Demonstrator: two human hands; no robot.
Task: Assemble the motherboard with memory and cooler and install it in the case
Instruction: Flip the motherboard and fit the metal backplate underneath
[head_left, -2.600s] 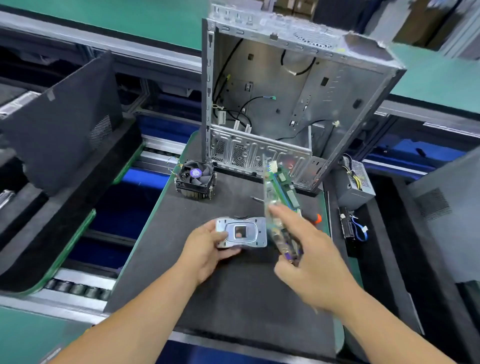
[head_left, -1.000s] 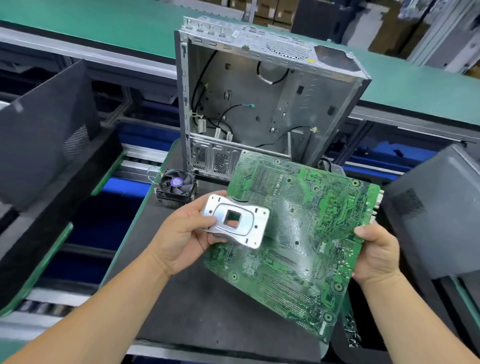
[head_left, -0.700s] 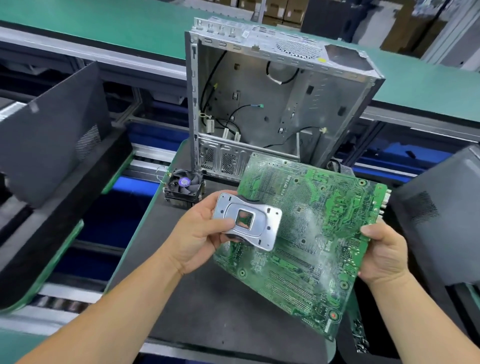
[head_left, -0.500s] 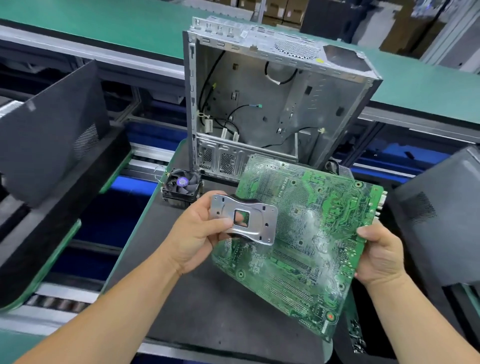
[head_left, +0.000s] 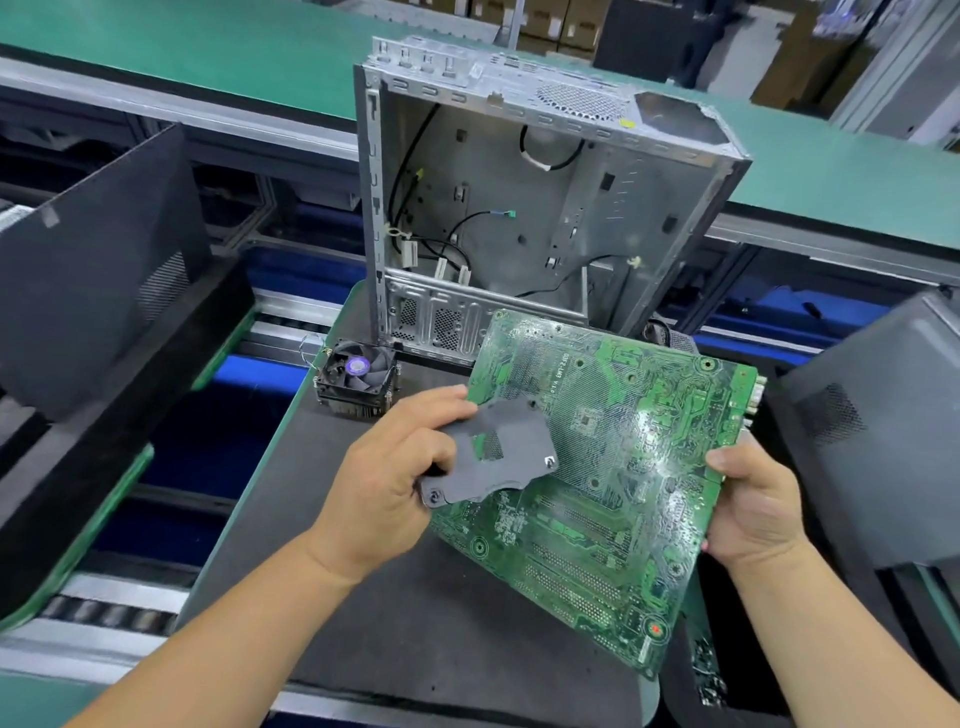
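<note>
Head-worn view, forward-down, close

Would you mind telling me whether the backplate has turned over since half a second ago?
Yes: the backplate in the left hand now shows its dark face, not the shiny one, over the motherboard.

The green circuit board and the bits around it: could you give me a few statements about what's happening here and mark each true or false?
1. The right hand holds the green circuit board by its edge. True.
2. The board shows its solder side, with no tall parts sticking up. True.
3. The left hand is empty. False: it grips a dark plate with a square hole, held over the board.
4. The cooler fan is already mounted on the board. False: it sits on the black mat, beside the case.
5. The metal case stands open with loose cables inside. True.
</note>
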